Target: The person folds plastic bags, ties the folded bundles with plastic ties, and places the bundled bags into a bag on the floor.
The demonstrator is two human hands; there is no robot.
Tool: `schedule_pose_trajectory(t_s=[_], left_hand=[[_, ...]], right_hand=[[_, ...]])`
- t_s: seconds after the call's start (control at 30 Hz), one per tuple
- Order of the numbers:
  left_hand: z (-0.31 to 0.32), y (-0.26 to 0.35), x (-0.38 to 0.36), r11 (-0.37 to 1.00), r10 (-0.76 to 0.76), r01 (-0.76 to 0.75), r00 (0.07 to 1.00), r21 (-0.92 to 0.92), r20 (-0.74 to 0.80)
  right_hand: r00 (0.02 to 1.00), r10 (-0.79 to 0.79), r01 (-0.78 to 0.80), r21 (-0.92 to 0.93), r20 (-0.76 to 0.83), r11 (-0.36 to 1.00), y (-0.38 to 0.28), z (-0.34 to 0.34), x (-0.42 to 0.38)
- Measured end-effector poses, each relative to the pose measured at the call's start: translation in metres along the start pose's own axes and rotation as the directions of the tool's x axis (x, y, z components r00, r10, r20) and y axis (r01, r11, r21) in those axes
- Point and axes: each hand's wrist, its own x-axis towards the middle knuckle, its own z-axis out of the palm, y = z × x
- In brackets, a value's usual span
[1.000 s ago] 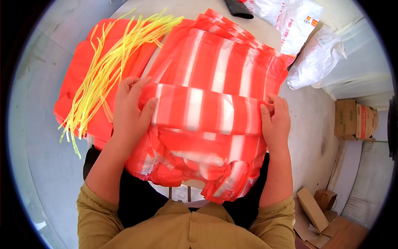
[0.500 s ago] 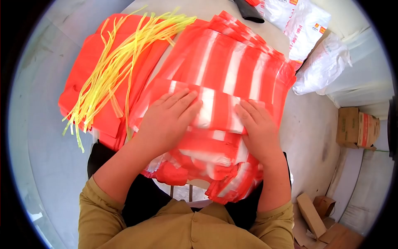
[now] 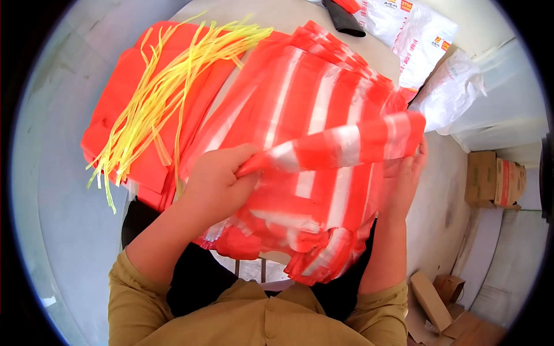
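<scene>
A red-and-white striped plastic bag, folded into a long flat strip, is lifted at a slant between my hands. My left hand is closed, pinching the strip's narrow left end between thumb and fingers. At the strip's higher right end is my right hand, its fingers partly behind the plastic and slightly blurred, gripping it. Beneath lies a stack of similar striped bags, spread over my lap area with crumpled ends hanging toward me.
Yellow plastic strings lie in a bundle on folded red sheets at the left. White printed sacks and a dark roll are at the back right. Cardboard boxes stand at the right, with loose cardboard below.
Both hands lay flat on the folded strip; now they grip its ends. The strip is raised off the stack, its right end swung up and right, with my right hand moved outward.
</scene>
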Motion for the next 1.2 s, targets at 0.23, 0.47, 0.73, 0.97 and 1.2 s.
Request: schedule_pose_trajectory(t_s=[0.23, 0.47, 0.73, 0.97, 1.2], left_hand=[[0.022, -0.004, -0.007, 0.802, -0.014, 0.22, 0.936, -0.555, 0.352], [0.02, -0.011, -0.01, 0.85, 0.368, -0.369, 0.927, 0.376, 0.077], [0.04, -0.024, 0.0, 0.78, 0.447, -0.434, 0.891, 0.451, 0.083], [0.046, -0.023, -0.001, 0.781, 0.477, -0.49, 0.868, 0.388, 0.137], [0.061, -0.022, -0.007, 0.844, 0.515, -0.525, 0.85, 0.106, 0.108]], right_hand=[[0.841, 0.378, -0.516, 0.366, 0.387, 0.774, 0.019, 0.031, -0.029], [0.936, 0.226, -0.071, -0.484, 0.27, 0.872, 0.007, 0.043, -0.025], [0.753, -0.086, 0.617, -0.655, 0.652, 0.435, -0.012, 0.037, -0.026], [0.531, -0.147, 0.769, -0.401, 0.835, 0.498, -0.004, 0.055, -0.035], [0.421, -0.112, 0.828, -0.331, 0.9, 0.453, 0.006, 0.066, -0.048]])
